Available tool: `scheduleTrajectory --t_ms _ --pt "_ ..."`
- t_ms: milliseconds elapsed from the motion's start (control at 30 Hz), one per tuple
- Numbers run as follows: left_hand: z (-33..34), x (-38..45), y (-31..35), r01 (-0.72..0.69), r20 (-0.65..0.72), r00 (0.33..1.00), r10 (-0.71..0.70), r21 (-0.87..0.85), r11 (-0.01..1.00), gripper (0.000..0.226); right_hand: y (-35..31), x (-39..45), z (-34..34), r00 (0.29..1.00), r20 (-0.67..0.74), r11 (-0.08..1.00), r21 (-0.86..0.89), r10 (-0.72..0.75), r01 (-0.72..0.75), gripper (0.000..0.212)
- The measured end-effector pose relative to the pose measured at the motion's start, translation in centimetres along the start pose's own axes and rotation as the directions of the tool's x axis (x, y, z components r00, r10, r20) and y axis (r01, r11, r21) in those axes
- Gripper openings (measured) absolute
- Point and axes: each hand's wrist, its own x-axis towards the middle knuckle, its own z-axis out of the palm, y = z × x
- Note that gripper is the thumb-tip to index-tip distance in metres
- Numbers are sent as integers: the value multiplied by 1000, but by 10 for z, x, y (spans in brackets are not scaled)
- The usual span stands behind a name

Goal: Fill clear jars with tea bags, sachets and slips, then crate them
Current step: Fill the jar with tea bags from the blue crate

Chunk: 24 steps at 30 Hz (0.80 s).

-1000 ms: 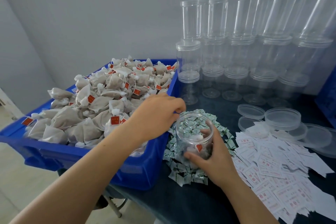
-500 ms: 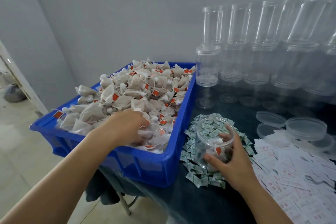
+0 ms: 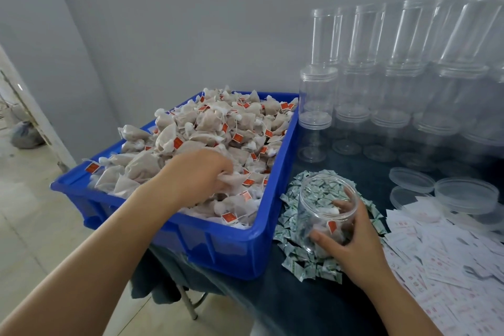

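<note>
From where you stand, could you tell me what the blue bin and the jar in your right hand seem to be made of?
The blue bin looks like moulded glossy plastic: uniform colour, ribbed wall, rolled rim. The jar looks like thin clear plastic rather than glass, though that is uncertain: sachets and fingers show through its wall.

A plain, pale grey wall runs behind the work area, evenly and softly lit with no hard shadows. To the left, the floor is laid in large light beige tiles. A whitish door frame slants along the far left edge, with a grey bag on the floor beyond it. The tabletop is covered by a dark cloth, and a metal leg shows beneath its edge.
</note>
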Motion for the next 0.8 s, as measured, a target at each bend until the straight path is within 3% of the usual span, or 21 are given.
scheduleTrajectory --t_ms 167,267,633,800 --pt "-16 7 18 -83 -155 988 27 -368 926 18 0 -1 0 1000 3 1000 -14 17 -17 98" --pt "-17 15 38 -111 -195 981 15 -490 864 27 1 -2 -1 999 -3 999 -5 35 -35 98" --pt "-7 48 95 -230 -277 958 79 -570 789 6 6 0 2 998 -16 997 -59 56 -57 99" --pt "-9 50 110 -332 -254 938 237 -460 824 2 9 0 2 997 11 994 -79 74 -73 113"
